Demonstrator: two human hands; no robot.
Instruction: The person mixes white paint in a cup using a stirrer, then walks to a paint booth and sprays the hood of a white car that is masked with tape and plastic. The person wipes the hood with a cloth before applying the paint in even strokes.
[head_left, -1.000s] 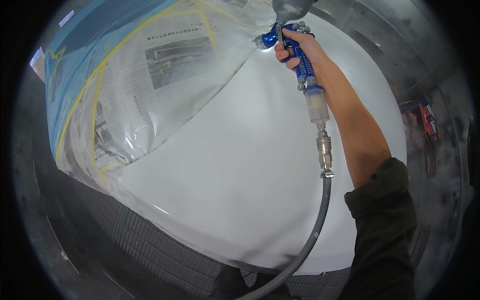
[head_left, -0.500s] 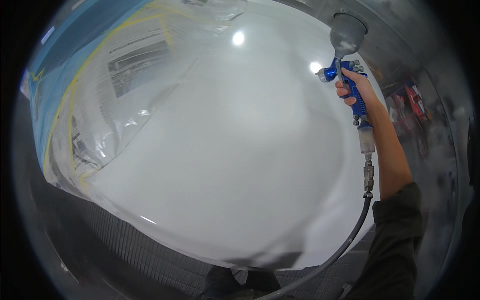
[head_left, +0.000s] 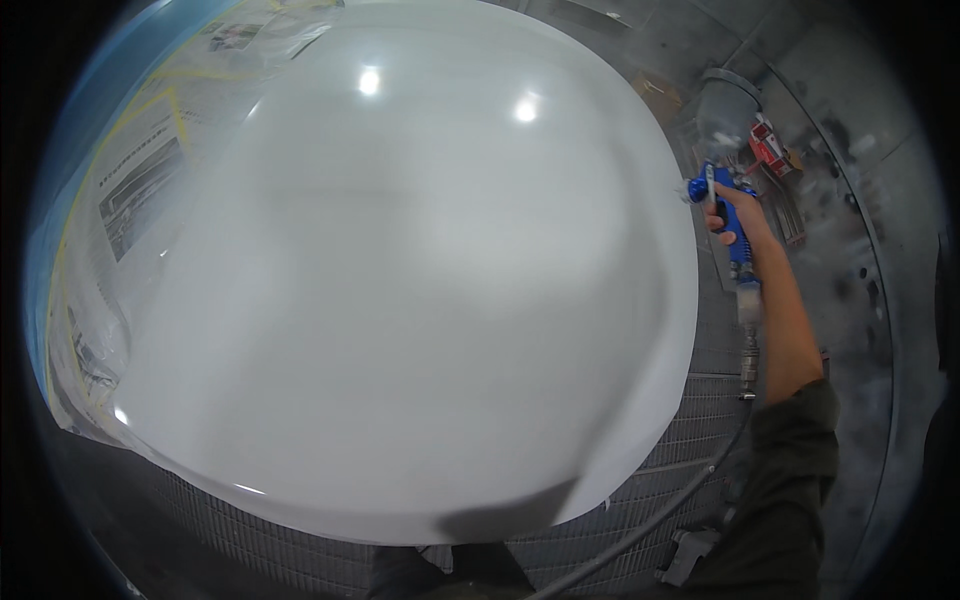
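My right hand (head_left: 740,220) is wrapped around the grip of a blue spray gun (head_left: 733,208), with fingers at its trigger. A grey translucent cup (head_left: 727,112) sits on top of the gun, and a dark air hose (head_left: 680,497) runs from its base down to the lower edge. The nozzle points left, by the right edge of a large glossy white panel (head_left: 430,300), which looks like a car hood. A small gap shows between nozzle and panel. My left hand is out of view.
Clear plastic and newspaper masking (head_left: 140,200) with yellow tape covers the panel's left side, beside a blue surface (head_left: 110,85). Floor grating (head_left: 660,450) runs below and right of the panel. A red box (head_left: 770,145) lies beyond the gun. The hose trails near my legs (head_left: 455,570).
The spray gun in my right hand has gone from over the panel to just past its right edge. The view has shifted, showing more of the panel's right side and the floor.
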